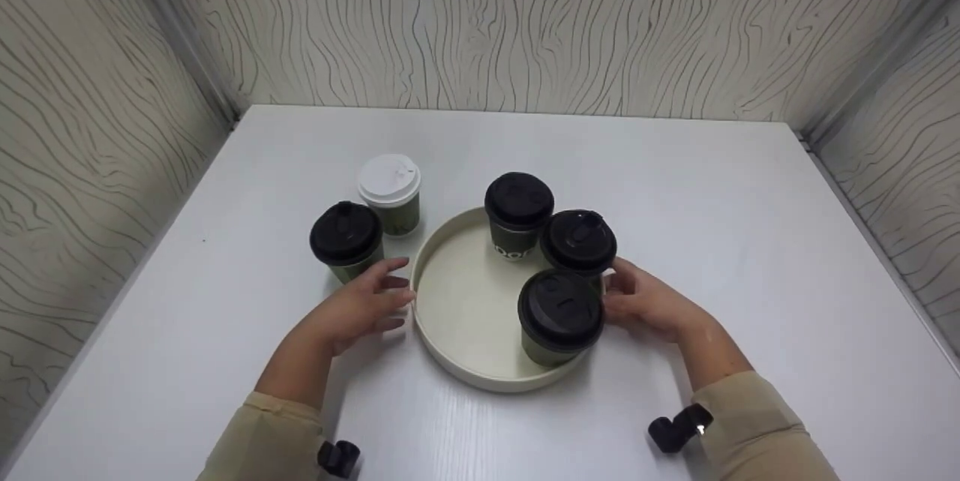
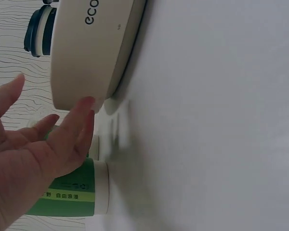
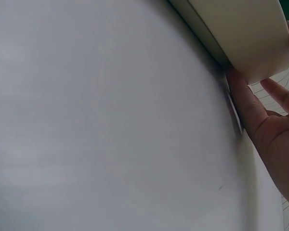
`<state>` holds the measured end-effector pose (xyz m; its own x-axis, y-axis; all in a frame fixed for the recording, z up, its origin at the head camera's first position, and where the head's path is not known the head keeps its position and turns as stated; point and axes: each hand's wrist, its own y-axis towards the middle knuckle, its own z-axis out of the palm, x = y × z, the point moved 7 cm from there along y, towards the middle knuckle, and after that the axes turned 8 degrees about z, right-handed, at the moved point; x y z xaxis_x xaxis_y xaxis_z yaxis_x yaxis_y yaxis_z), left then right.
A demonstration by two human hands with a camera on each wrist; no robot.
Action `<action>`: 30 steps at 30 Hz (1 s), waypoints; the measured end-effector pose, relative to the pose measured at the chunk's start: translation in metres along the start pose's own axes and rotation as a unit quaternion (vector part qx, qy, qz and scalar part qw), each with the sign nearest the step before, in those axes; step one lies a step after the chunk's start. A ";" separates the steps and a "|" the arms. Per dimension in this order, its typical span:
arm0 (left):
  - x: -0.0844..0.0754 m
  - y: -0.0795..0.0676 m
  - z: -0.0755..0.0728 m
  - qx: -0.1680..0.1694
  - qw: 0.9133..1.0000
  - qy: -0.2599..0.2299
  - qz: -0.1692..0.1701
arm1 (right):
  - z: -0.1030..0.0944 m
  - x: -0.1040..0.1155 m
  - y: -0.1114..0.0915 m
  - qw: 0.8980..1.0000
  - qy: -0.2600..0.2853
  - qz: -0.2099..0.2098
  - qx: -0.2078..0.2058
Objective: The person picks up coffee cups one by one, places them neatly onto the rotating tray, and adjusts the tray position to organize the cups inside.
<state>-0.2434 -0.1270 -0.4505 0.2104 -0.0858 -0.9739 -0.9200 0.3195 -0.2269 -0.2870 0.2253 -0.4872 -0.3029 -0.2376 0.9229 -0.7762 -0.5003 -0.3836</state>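
A round cream tray (image 1: 465,308) sits on the white table with three black-lidded paper cups along its right and far side: one far cup (image 1: 519,207), one middle cup (image 1: 577,241) and one near cup (image 1: 561,316). At the tray's left wall my left hand (image 1: 360,308) holds its fingers spread, fingertips right at the wall; the left wrist view shows them by the tray's lower edge (image 2: 86,72). My right hand (image 1: 652,305) is at the opposite wall, partly hidden behind the cups. In the right wrist view, its extended fingers (image 3: 250,103) meet the tray's lower edge.
Left of the tray, a green cup with a black lid (image 1: 346,237) stands close to my left hand. Behind it is a green cup with a white lid (image 1: 391,192). Wood-grain patterned panels (image 1: 480,23) enclose the table (image 1: 675,166) at the back and sides.
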 end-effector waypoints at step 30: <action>-0.106 -0.037 -0.029 -0.057 0.964 0.120 0.230 | 0.000 -0.001 0.000 1.000 -0.009 0.005 -0.006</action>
<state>-0.2414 -0.1568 -0.3382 -0.2975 -0.1804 -0.9375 -0.9315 0.2702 0.2436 -0.2868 0.2259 -0.4881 -0.3006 -0.2576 0.9183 -0.7799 -0.4878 -0.3921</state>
